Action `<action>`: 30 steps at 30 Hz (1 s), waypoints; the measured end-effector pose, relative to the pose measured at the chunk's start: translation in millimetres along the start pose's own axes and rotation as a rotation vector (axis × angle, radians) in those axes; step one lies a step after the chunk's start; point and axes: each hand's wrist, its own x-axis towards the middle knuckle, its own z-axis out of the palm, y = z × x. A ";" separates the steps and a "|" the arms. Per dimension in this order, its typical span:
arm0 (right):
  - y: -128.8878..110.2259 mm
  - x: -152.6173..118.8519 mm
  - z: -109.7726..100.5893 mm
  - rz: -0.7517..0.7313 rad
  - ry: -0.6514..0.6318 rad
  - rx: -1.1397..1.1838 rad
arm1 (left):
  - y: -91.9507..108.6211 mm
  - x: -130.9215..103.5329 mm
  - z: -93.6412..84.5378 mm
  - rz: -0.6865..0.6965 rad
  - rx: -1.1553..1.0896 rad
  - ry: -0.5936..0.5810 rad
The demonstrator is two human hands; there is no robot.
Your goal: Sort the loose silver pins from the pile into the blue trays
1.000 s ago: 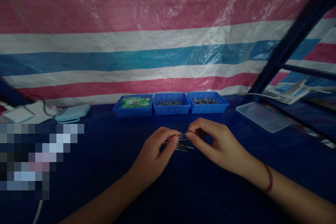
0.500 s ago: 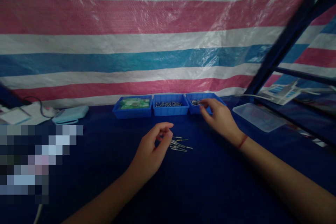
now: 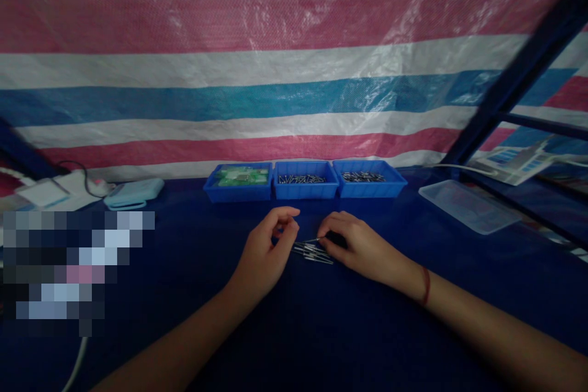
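A small pile of silver blind rivets (image 3: 315, 252) lies on the dark blue table between my two hands. My right hand (image 3: 356, 244), a red cord round its wrist, is at the pile's right side with thumb and forefinger closed on one thin blind rivet (image 3: 313, 240). At the left edge of the pile is my left hand (image 3: 269, 245). Its forefinger reaches forward, while the thumb meets the other curled fingers; whatever may be between them is hidden.
Along the back stand three blue bins: a left bin (image 3: 239, 195) with green-and-clear packets, a middle bin (image 3: 305, 191) and a right bin (image 3: 371, 188) of metal pieces. A clear plastic lid (image 3: 468, 205) lies right. A light-blue case (image 3: 134, 193) sits left.
My right hand has come back from the right bin to the rivet pile, with a rivet in its fingers. My left hand keeps its place by the pile. The view has shifted slightly.
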 end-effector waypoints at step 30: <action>-34.3 -8.4 -9.5 0.270 -0.016 0.777 | 19.7 -11.9 -0.9 0.264 0.063 -0.007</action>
